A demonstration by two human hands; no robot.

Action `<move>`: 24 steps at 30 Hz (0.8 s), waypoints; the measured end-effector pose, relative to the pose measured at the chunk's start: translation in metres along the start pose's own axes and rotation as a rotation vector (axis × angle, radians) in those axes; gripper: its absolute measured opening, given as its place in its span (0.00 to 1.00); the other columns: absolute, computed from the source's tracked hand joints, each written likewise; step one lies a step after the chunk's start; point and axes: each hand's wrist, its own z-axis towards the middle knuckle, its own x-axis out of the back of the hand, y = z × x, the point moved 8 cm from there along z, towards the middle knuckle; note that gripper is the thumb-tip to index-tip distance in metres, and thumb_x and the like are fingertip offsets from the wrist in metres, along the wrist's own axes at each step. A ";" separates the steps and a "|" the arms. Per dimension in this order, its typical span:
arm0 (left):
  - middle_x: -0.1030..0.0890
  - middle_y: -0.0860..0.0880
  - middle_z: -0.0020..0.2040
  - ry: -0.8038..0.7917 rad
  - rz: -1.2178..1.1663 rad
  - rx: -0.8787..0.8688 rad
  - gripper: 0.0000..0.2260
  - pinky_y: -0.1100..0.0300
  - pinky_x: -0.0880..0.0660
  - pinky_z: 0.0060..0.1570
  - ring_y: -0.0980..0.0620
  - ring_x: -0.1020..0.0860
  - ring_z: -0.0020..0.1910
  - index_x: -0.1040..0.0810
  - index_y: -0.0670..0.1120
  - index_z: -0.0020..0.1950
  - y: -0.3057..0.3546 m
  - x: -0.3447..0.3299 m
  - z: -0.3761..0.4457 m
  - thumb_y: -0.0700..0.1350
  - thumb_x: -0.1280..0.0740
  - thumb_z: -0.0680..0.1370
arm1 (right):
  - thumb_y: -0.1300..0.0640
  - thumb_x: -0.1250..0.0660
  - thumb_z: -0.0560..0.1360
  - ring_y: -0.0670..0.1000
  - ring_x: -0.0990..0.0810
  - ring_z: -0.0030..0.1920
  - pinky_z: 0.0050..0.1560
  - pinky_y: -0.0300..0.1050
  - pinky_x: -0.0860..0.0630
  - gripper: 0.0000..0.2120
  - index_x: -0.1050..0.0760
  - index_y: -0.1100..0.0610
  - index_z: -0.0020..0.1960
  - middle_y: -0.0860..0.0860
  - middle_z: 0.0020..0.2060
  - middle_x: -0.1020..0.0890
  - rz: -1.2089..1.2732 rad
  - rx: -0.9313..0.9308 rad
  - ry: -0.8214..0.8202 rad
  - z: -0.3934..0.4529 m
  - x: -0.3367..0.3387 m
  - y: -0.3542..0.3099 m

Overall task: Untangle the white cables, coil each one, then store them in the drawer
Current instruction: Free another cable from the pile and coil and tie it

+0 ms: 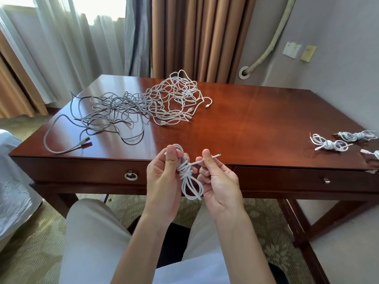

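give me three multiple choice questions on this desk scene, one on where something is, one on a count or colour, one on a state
1. Where does the tangled cable pile lie?
A. on the far left part of the desk top
B. in an open drawer
C. on the carpet

2. What colour is the desk?
A. white
B. reddish brown
C. black

3. What is the state of the cable in the hands?
A. lying flat and straight
B. coiled, its free end being wrapped round the middle
C. plugged into the wall

Answers:
1. A, the pile spreads over the far left of the desk top, apart from the finished coils at the right edge.
2. B, the polished wood is reddish brown.
3. B, the left hand grips the coiled cable while the right hand pinches its free end beside the wraps.
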 end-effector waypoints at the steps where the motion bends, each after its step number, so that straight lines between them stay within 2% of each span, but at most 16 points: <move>1: 0.23 0.44 0.39 0.012 0.005 0.004 0.13 0.60 0.22 0.35 0.50 0.23 0.32 0.27 0.43 0.43 -0.001 -0.001 -0.001 0.52 0.39 0.80 | 0.61 0.27 0.75 0.42 0.30 0.25 0.27 0.30 0.29 0.08 0.23 0.62 0.51 0.52 0.32 0.17 0.005 -0.004 0.006 0.000 0.000 0.001; 4: 0.22 0.42 0.39 0.009 0.082 -0.015 0.12 0.62 0.25 0.24 0.51 0.23 0.24 0.28 0.43 0.45 0.003 -0.004 -0.003 0.51 0.34 0.77 | 0.59 0.26 0.75 0.42 0.30 0.26 0.27 0.32 0.30 0.09 0.24 0.60 0.52 0.52 0.35 0.16 -0.015 -0.003 -0.006 -0.003 -0.001 0.002; 6: 0.21 0.41 0.41 -0.061 0.089 0.022 0.13 0.62 0.25 0.24 0.51 0.23 0.26 0.27 0.43 0.49 0.003 -0.008 -0.004 0.45 0.24 0.72 | 0.59 0.27 0.75 0.42 0.31 0.26 0.27 0.33 0.33 0.08 0.25 0.59 0.50 0.52 0.34 0.16 -0.012 0.005 -0.011 -0.004 -0.001 -0.001; 7: 0.21 0.39 0.43 -0.119 0.074 0.051 0.16 0.61 0.24 0.25 0.50 0.22 0.29 0.26 0.44 0.52 0.001 -0.009 -0.004 0.40 0.23 0.71 | 0.60 0.27 0.75 0.42 0.32 0.26 0.26 0.33 0.34 0.08 0.26 0.59 0.48 0.53 0.34 0.16 0.000 0.008 -0.010 -0.004 -0.001 -0.003; 10: 0.22 0.38 0.47 -0.280 0.038 0.124 0.24 0.59 0.22 0.31 0.49 0.22 0.35 0.26 0.44 0.64 -0.003 -0.010 -0.005 0.29 0.29 0.70 | 0.60 0.28 0.75 0.42 0.31 0.24 0.24 0.32 0.33 0.08 0.27 0.60 0.50 0.53 0.34 0.16 0.028 0.017 -0.002 -0.004 0.000 -0.010; 14: 0.21 0.43 0.50 -0.509 -0.086 0.196 0.37 0.55 0.21 0.50 0.49 0.22 0.50 0.31 0.47 0.75 -0.004 -0.020 -0.013 0.21 0.36 0.70 | 0.60 0.28 0.75 0.42 0.33 0.24 0.24 0.32 0.35 0.09 0.28 0.59 0.50 0.53 0.34 0.16 0.028 0.047 0.011 -0.003 0.003 -0.018; 17: 0.21 0.44 0.53 -0.584 -0.153 0.216 0.39 0.52 0.23 0.58 0.49 0.21 0.54 0.35 0.48 0.78 -0.004 -0.024 -0.016 0.21 0.37 0.71 | 0.61 0.29 0.76 0.42 0.34 0.23 0.24 0.32 0.37 0.07 0.28 0.59 0.44 0.54 0.34 0.16 0.050 0.046 0.017 -0.003 0.004 -0.022; 20: 0.20 0.45 0.57 -0.654 -0.152 0.216 0.39 0.52 0.27 0.64 0.48 0.21 0.58 0.39 0.51 0.80 -0.006 -0.028 -0.020 0.20 0.43 0.75 | 0.62 0.29 0.76 0.42 0.34 0.22 0.24 0.31 0.35 0.08 0.28 0.58 0.43 0.53 0.33 0.16 0.062 0.037 0.031 -0.003 0.005 -0.022; 22: 0.21 0.45 0.58 -0.664 -0.150 0.223 0.38 0.52 0.28 0.66 0.48 0.21 0.60 0.40 0.52 0.80 -0.007 -0.028 -0.022 0.21 0.45 0.76 | 0.61 0.28 0.76 0.41 0.34 0.22 0.25 0.32 0.35 0.08 0.27 0.58 0.43 0.53 0.32 0.16 0.029 0.049 0.039 -0.003 0.006 -0.022; 24: 0.22 0.46 0.59 -0.643 -0.145 0.229 0.36 0.52 0.27 0.65 0.47 0.21 0.60 0.37 0.52 0.79 -0.006 -0.027 -0.021 0.25 0.42 0.76 | 0.59 0.28 0.75 0.42 0.34 0.22 0.25 0.33 0.35 0.07 0.26 0.58 0.43 0.52 0.32 0.16 -0.008 0.067 0.040 -0.003 0.006 -0.023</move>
